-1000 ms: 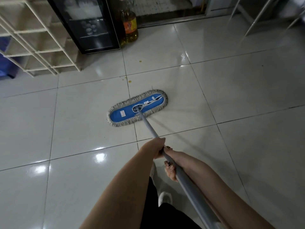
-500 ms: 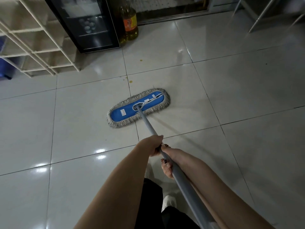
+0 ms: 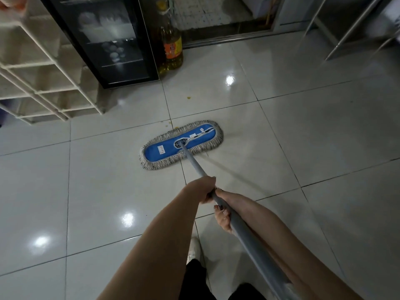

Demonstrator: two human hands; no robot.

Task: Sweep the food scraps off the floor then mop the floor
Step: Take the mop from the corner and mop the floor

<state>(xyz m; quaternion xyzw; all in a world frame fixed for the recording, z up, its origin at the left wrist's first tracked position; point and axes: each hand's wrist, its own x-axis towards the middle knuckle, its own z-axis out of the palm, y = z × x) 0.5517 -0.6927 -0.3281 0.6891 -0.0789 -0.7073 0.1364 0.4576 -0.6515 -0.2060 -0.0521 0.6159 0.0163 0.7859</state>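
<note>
Glossy tiled floor (image 3: 281, 148): blue flat mop head (image 3: 180, 145) lies mid-frame, fringe just beside yellow scraps (image 3: 166, 126), apparently angled to push them. Grey pole (image 3: 238, 230): both hands wrapped round it, left hand (image 3: 205, 189) ahead of right hand (image 3: 224, 214), likely for leverage. Beyond: oil bottle (image 3: 172, 48), black cabinet (image 3: 104, 40).

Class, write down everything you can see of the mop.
The mop has a long flat head, blue cloth on top with a small white label and a grey-white fringe. It lies flat and slanted on the pale tiled floor, beside yellow scraps. A grey pole joins its middle and slopes back to the person; the left hand grips it just ahead of the right hand.
</note>
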